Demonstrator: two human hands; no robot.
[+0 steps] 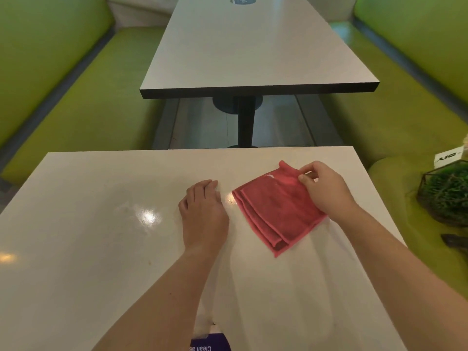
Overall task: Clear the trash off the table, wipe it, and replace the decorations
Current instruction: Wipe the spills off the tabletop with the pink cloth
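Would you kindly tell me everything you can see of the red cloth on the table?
The red cloth is a soft, fuzzy fabric with stitched hems, folded into several layers whose edges show along its left side. It lies flat and skewed on the white table, right of centre. The right hand rests over its right part and pinches its far corner, lifting it slightly. The left hand lies flat on the table beside it, apart from it. A small pale mark shows near the far edge.

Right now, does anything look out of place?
Yes: the potted plant decoration sits on the green bench seat at right, not on the table. A dark object lies beside it, too unclear to identify.
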